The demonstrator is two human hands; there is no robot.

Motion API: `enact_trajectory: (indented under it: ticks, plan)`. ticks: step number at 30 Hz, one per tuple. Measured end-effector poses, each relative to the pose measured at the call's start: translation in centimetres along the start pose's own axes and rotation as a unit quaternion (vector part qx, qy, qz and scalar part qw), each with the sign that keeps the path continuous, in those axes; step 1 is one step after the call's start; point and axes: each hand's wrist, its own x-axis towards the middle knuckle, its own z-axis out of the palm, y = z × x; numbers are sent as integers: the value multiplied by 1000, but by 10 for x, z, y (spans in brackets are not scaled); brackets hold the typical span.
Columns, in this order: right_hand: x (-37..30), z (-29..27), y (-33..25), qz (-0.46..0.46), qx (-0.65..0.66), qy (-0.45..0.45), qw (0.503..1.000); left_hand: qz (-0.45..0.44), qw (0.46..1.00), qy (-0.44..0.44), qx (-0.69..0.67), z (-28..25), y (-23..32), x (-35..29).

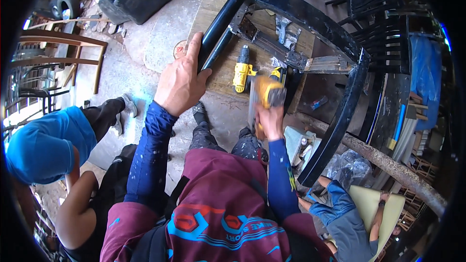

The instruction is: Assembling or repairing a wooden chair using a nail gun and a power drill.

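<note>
A black-painted wooden chair frame point(310, 12) lies tipped over on a wooden work table point(208, 12). My left hand point(180, 82) rests against one of its black legs, thumb on one side and index finger stretched along the other, steadying it. In my right hand point(271, 119) is a yellow power tool point(270, 92) with a dark end and a narrow grey part, smeared by motion; its exact kind cannot be told. A yellow-and-black cordless drill point(241, 70) lies on the table between my hands. Another yellow-and-black tool point(277, 73) is partly hidden behind the one I hold.
A person in a blue shirt point(53, 140) bends at the left. Another person point(347, 218) at lower right handles a cream-coloured panel point(374, 208). Black chairs point(381, 39) stand at the right, a brown wooden frame point(73, 43) at the left. A rusty pipe point(388, 167) crosses the right side.
</note>
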Motion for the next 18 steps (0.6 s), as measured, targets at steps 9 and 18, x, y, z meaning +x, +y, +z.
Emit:
enact_trajectory:
  ticks: [9,18]
  plan:
    - [161,31,-57,248,366,-34,896,-60,993,25,94,5,8,-1]
    - [173,37,-41,260,386,-72,882,-78,995,-2,56,2,10,1]
